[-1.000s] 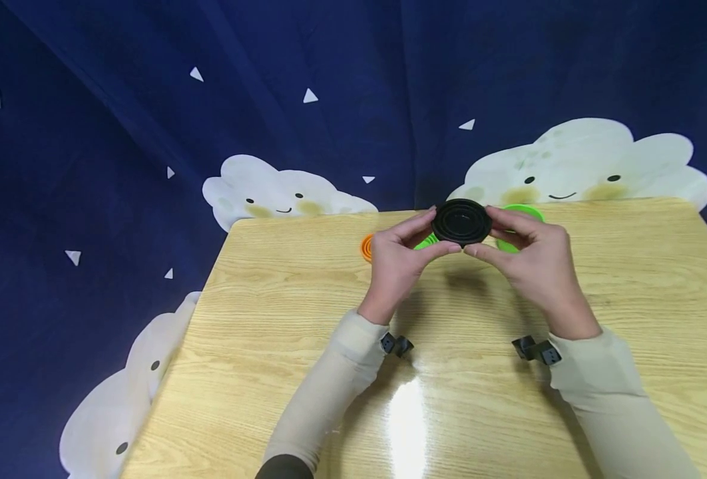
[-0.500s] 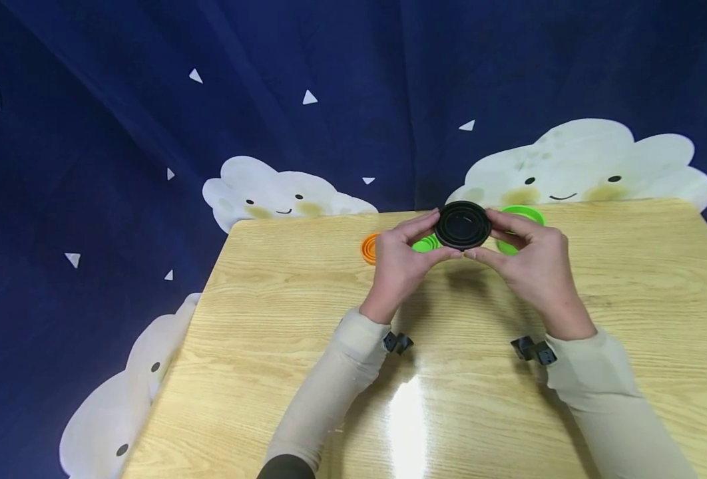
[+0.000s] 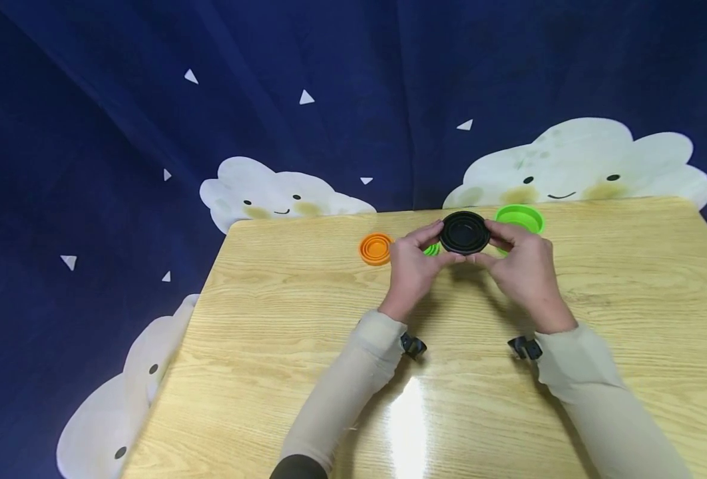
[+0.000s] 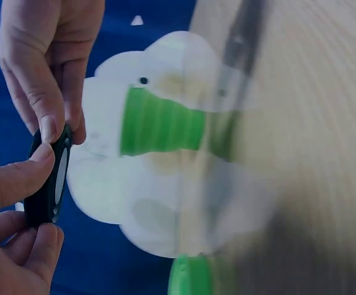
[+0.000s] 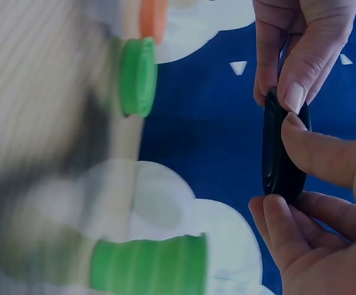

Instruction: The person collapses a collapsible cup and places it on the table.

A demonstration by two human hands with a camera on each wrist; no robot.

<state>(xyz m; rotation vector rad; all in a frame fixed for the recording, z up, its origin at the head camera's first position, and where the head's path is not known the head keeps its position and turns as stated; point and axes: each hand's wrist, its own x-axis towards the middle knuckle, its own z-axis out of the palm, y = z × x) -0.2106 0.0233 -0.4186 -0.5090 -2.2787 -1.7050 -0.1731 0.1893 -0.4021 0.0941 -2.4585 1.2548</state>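
Both hands hold a black collapsible cup (image 3: 465,233), folded flat into concentric rings, above the far part of the table. My left hand (image 3: 415,269) pinches its left rim between thumb and fingers, and my right hand (image 3: 522,267) pinches the right rim. The thumbs meet at the near edge. In the left wrist view, the black cup (image 4: 48,178) appears edge-on as a thin disc. The right wrist view also shows the folded black cup (image 5: 283,150) from the side, gripped from both ends.
On the wooden table (image 3: 281,319) an orange folded cup (image 3: 376,249) lies left of the hands. A green folded cup (image 3: 431,249) is partly hidden behind my left hand. An extended green cup (image 3: 520,218) stands behind my right hand. A dark blue curtain (image 3: 329,40) hangs beyond the table.
The black cup has come slightly lower and nearer, still held by both hands. My left hand has shifted right, uncovering the orange cup; my right hand has shifted slightly left.
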